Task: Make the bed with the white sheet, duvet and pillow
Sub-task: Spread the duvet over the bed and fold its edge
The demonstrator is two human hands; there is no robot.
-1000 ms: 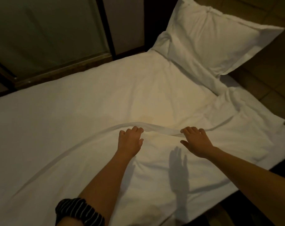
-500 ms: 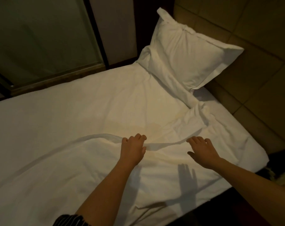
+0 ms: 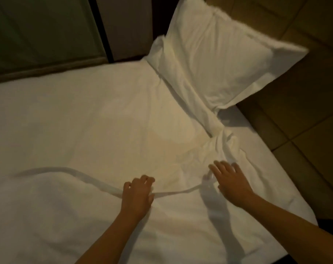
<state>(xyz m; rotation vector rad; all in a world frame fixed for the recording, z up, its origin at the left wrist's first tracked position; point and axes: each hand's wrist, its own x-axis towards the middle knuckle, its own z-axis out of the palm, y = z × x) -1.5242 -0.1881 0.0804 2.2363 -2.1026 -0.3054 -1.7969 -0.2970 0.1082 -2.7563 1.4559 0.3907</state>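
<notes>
A white sheet [image 3: 85, 121] covers the bed. The white duvet [image 3: 47, 216] lies over the near half, its folded edge curving from the left toward the middle. My left hand [image 3: 137, 197] grips that edge with curled fingers. To its right, my right hand [image 3: 230, 181] lies with fingers straight on the rumpled duvet. A white pillow [image 3: 219, 60] leans against the padded headboard at the upper right, with bunched white fabric running along its near side.
A padded tan headboard [image 3: 305, 111] runs along the right. A dark-framed window or glass panel [image 3: 38, 31] lies beyond the far side of the bed. The bed's near right corner [image 3: 305, 216] borders a dark floor.
Both hands have shifted toward the head of the bed, carrying the duvet's edge closer to the pillow. The view has panned with them.
</notes>
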